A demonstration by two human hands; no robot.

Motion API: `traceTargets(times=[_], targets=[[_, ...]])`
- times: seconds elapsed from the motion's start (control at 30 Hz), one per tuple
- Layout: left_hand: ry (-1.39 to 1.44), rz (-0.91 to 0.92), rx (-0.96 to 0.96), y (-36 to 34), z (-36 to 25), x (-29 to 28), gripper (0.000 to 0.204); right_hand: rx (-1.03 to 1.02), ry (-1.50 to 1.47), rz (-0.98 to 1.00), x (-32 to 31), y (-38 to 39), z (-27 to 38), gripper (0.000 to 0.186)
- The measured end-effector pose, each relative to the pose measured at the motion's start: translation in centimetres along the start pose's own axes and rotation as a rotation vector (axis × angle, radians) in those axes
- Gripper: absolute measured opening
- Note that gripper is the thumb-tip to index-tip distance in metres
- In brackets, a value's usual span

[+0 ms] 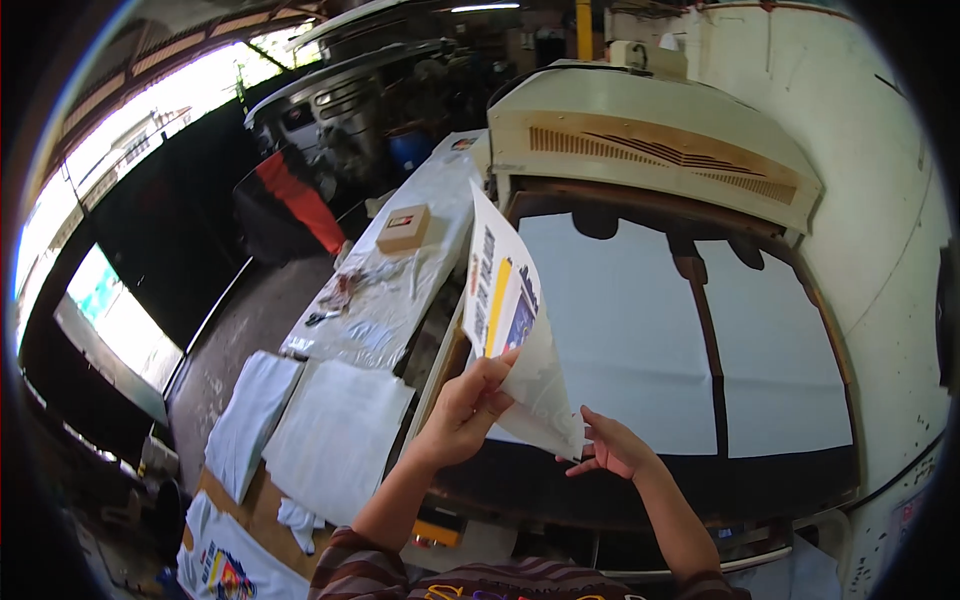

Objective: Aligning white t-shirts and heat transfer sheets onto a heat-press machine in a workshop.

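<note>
Striped sleeves (358,566) were nearest me. Leftmost, a printed cloth (238,562) lay near a white stack (338,420); my left hand (466,408) pinched a curled sheet (532,372) above a dark bed (560,503); my right hand (612,447), fingers apart, was at its lower corner, contact unclear; pale panels (640,320) lay beyond.
</note>
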State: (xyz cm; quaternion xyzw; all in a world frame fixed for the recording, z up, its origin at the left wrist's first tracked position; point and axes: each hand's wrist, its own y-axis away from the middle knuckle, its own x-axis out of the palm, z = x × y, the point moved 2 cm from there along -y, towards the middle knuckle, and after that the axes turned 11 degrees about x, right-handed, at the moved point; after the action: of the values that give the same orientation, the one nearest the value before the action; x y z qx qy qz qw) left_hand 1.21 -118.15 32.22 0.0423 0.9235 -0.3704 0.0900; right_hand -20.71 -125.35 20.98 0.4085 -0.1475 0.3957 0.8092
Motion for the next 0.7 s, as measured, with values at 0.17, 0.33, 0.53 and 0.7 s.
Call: traceTargets(times=[0.17,0.33,0.53,0.7], targets=[[0.245,-0.239,-0.018,-5.1,6.6,1.4,0.01,-0.554,-0.29,-0.306,-7.4,-0.8,4.5,0.024],[0.283,-0.448,-0.242,-3.3,13.7,-0.3,0.012,-0.699,-0.113,-0.656,-10.8,0.8,8.0,0.032],[0.275,-0.396,-0.156,-3.7,13.5,0.5,0.013,0.121,0.108,-0.47,-11.9,-2.4,2.1,0.054],[0.205,-0.394,-0.093,-4.1,13.8,-1.4,0.014,-0.214,-0.286,-0.147,-12.7,-1.2,4.1,0.04]])
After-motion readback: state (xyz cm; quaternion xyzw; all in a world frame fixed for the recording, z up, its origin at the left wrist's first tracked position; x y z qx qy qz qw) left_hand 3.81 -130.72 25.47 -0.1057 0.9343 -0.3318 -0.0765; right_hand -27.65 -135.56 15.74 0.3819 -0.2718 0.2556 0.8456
